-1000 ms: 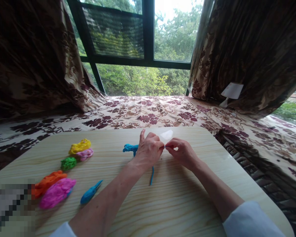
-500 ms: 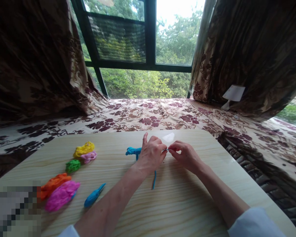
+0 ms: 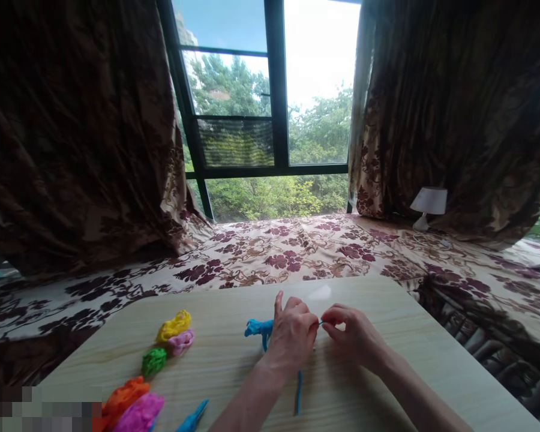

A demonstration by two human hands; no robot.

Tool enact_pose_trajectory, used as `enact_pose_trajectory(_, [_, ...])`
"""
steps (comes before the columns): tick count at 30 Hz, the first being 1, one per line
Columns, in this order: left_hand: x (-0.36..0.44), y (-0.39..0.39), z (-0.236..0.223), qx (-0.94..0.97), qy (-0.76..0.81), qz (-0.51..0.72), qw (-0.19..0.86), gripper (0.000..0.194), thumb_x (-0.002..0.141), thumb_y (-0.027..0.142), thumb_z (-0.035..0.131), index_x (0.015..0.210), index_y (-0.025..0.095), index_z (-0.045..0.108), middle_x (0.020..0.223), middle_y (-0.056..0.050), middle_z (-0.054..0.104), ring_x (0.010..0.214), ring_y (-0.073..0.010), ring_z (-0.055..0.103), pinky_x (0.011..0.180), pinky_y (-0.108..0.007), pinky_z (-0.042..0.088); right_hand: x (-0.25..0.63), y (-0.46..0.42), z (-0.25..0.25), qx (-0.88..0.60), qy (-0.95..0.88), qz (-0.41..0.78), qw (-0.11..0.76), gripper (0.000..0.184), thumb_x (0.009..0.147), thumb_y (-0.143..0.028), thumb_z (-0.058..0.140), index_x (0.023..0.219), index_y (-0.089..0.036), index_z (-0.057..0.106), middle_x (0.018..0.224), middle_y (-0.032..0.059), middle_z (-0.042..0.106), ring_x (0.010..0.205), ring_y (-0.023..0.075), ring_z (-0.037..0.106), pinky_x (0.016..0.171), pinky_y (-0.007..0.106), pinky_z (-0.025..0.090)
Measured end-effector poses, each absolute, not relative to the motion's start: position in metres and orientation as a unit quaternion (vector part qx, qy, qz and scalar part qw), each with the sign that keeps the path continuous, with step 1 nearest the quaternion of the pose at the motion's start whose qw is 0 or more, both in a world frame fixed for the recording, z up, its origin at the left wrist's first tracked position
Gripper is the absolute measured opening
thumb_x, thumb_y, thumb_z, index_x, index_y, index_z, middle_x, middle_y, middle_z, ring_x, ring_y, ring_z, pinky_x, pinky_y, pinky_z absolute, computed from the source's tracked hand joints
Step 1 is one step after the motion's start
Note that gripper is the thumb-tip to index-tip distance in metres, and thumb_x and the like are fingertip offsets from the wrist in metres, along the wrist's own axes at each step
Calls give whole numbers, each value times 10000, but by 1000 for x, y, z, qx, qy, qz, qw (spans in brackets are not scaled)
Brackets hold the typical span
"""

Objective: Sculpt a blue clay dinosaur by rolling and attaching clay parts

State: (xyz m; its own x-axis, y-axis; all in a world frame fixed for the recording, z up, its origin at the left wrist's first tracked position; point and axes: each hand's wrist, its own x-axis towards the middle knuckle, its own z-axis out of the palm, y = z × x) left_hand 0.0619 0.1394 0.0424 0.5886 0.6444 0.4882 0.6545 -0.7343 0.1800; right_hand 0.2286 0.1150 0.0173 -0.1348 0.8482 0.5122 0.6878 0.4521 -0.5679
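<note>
Tabletop (image 3: 342, 402), to be read as a clock face centred between left hand (image 3: 292, 333) and right hand (image 3: 351, 330), with 12 toward the window (image 3: 317, 78). At centre, note a thin blue thread (image 3: 321, 323) bridging the narrow gap. Held on the 3 o'clock side in a pinch of right thumb and forefinger; held on the 9 o'clock side, apparently, by left fingertips pressed together (partly hidden behind the knuckles, with one finger lifted clear).

At 9 o'clock, just beyond the left hand, note a blue clay-like piece (image 3: 258, 328), partly covered. Already shaped, to judge by the visible portion: a knobbed end and a bent projection beneath. Cannot tell whether joined to the thread.

Between 6 and 7, note a slender blue strip (image 3: 299, 393), rolled out, with upper end hidden by the left hand. At 8 o'clock, note a tapered blue lump (image 3: 192, 418), cut off by the lower edge and apparently in reserve.

Around 9, note yellow lump (image 3: 174, 326), pale pink lump (image 3: 182, 342) and green lump (image 3: 154, 362); between 8 and 9, orange lump (image 3: 125, 399) and magenta lump (image 3: 140, 414). Judged unworked. Best rated as partway along, with thread and strip in shape but not visibly fixed.
</note>
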Motion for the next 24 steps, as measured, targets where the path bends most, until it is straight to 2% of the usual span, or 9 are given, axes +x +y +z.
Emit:
enact_pose_trajectory(5, [63,139,41,-890,-365,-274,13,190,819,226,482,761,271,657,738,-3,596,895,-190,502,1059,-537,74,229,113,20,-529,-746,111,389,126,796,-203,531,814,-222,655,738,10,608,662,139,571,630,245,435])
enact_pose_trajectory(19, [64,138,39,-889,-366,-275,26,181,826,243,494,741,267,652,725,11,578,889,-177,486,1045,-540,74,230,116,15,-532,-747,109,382,137,811,-179,508,719,-191,609,702,-4,581,651,119,540,623,223,400])
enact_pose_trajectory(22, [64,138,38,-886,-370,-279,26,175,822,233,496,747,263,652,733,13,582,890,-172,487,1049,-523,80,232,115,17,-533,-746,116,382,126,804,-171,508,831,-203,627,766,0,606,682,119,560,655,226,413])
enact_pose_trajectory(24, [64,138,38,-886,-371,-277,26,167,820,228,496,764,262,650,745,13,584,901,-174,488,1051,-521,76,232,114,18,-534,-745,120,381,182,794,-165,514,936,-211,619,851,10,618,708,118,570,671,226,420])
